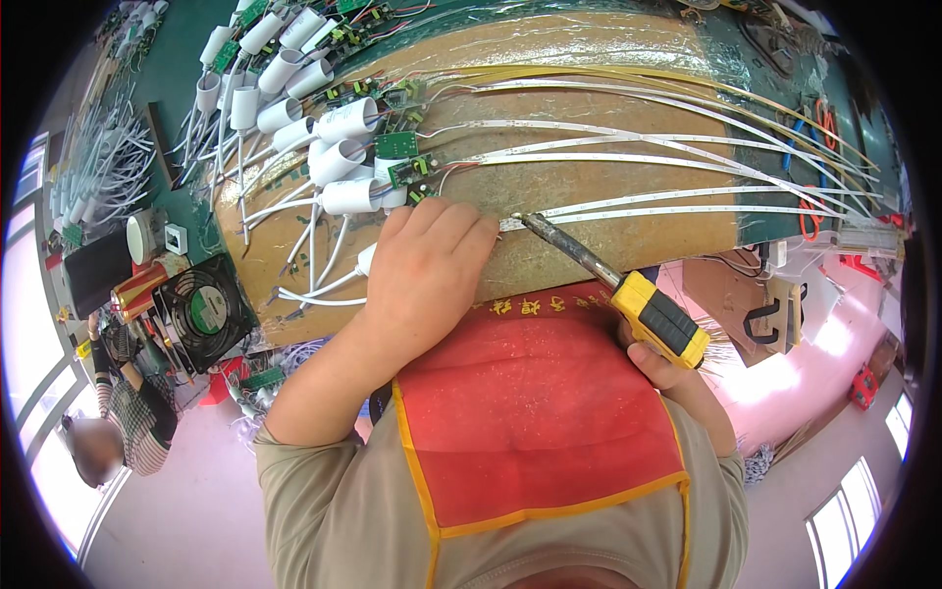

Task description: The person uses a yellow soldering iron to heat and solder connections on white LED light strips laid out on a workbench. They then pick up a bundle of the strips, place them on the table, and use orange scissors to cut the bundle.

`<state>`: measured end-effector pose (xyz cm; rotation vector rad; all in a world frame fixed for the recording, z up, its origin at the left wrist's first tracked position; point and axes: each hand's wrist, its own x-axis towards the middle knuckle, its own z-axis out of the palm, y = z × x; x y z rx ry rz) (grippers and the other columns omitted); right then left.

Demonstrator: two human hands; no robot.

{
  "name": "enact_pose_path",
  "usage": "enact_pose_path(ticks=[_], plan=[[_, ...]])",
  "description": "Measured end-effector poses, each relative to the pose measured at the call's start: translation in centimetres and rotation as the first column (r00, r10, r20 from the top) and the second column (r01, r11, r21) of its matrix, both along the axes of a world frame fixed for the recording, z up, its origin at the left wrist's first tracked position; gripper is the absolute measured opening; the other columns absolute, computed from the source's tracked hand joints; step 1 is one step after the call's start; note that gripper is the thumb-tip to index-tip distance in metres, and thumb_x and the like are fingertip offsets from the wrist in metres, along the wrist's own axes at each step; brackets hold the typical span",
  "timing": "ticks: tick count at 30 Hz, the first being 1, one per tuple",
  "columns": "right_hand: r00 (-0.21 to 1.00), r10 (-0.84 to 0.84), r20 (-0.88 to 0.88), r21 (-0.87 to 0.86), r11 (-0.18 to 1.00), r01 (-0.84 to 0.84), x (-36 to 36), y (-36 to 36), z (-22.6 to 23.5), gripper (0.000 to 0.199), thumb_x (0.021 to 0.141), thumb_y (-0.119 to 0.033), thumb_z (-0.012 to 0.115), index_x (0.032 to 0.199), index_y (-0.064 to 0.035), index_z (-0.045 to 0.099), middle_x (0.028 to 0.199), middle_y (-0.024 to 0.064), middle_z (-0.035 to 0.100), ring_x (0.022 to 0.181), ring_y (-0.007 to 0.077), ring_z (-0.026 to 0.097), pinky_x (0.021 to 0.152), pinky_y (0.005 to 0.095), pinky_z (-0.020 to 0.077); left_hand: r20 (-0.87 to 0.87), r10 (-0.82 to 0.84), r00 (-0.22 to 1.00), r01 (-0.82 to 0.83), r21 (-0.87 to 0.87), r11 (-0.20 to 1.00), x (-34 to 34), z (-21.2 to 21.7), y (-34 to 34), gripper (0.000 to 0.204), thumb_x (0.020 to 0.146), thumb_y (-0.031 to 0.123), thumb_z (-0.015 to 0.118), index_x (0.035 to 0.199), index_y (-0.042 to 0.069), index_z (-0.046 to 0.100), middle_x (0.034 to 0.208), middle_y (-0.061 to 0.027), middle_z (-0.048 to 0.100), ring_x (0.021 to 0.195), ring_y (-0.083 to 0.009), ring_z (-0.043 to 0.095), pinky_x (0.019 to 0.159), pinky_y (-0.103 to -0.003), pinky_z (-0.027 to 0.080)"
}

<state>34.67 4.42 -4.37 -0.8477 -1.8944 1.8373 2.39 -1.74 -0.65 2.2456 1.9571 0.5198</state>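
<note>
The right grip point(659, 368) was closed around the handle of the iron point(657, 319), its thumb wrapped beneath the yellow and black body, just off the near right edge of the brown board point(599, 250). The iron slanted from there over the board, its tip at the left end of the nearest strips point(687, 208); whether tip and strip touched, I could not tell.

The left grip point(432, 265) lay over the near half of the board, back upward, fingers curled down just beside that strip end. Its fingertips were hidden, so I could not tell what, if anything, it grasped.

The white strips ran across the board and past its right edge, drawing together there. Yellow strips point(628, 74) crossed the board's far half. On the board's left half lay white tubes point(348, 196), several touching, with green circuits point(395, 145) at their right ends and white cables point(314, 299) trailing near its left edge.

Beneath the board spread the green tabletop point(182, 74). Orange handles point(811, 221) lay right of the board. Left of it stood a black fan point(208, 309), near its corner, and farther left were bunched wires point(103, 172) and a co-worker point(147, 422).
</note>
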Motion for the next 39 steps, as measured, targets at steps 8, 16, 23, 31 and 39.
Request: enact_pose_path(ticks=[8,16,23,31,39], plan=[[1.000,-0.008,-0.015,-0.075,0.997,0.006,0.2,0.1,0.1,0.015,0.081,-0.015,0.071,0.080,-0.0046,0.060,0.075,0.0099,0.059,0.066,0.0292,0.057,0.060,0.0381,0.0446,-0.004,-0.005,1.000,0.005,0.004,1.000,0.0,0.0,0.1,0.024,0.075,0.011,0.062,0.099,0.009,0.066,0.094,-0.0039,0.060,0.089,-0.0233,0.058,0.075,-0.036,0.044],[1.000,-0.016,-0.016,-0.072,0.997,0.015,0.0,0.2,0.0,0.016,0.081,-0.015,0.071,0.079,-0.0052,0.059,0.074,0.0099,0.059,0.065,0.0293,0.057,0.060,0.0384,0.0443,0.011,0.078,0.997,-0.078,0.005,0.997,0.1,0.6,0.8,0.022,0.077,0.004,0.067,0.098,0.009,0.067,0.096,-0.0047,0.064,0.086,-0.0256,0.060,0.075,-0.038,0.047],[1.000,-0.025,-0.004,-0.056,0.998,0.024,-0.2,0.2,0.0,0.017,0.084,-0.017,0.070,0.083,-0.0038,0.060,0.076,0.0101,0.059,0.068,0.0289,0.056,0.062,0.0380,0.0443,0.015,0.089,0.996,-0.089,0.032,0.995,0.1,0.4,1.1,0.022,0.076,0.003,0.067,0.097,0.009,0.068,0.094,-0.0051,0.064,0.084,-0.0257,0.061,0.074,-0.038,0.048],[0.998,-0.061,0.035,-0.107,0.992,0.064,-0.3,-0.1,0.0,0.022,0.083,-0.019,0.072,0.094,-0.0008,0.063,0.082,0.0115,0.061,0.072,0.0285,0.057,0.068,0.0369,0.0460,0.032,0.088,0.996,-0.088,0.009,0.996,0.1,0.4,1.2,0.023,0.076,0.002,0.068,0.097,0.009,0.068,0.092,-0.0055,0.064,0.084,-0.0262,0.061,0.074,-0.038,0.048],[0.997,-0.039,0.063,-0.101,0.994,0.045,-0.4,0.2,-0.1,0.031,0.082,-0.016,0.073,0.107,0.0018,0.064,0.088,0.0107,0.063,0.075,0.0247,0.060,0.070,0.0349,0.0469,0.028,0.113,0.993,-0.113,0.003,0.994,0.4,0.2,1.1,0.019,0.077,0.002,0.068,0.095,0.009,0.066,0.094,-0.0059,0.063,0.085,-0.0267,0.061,0.074,-0.038,0.048]])
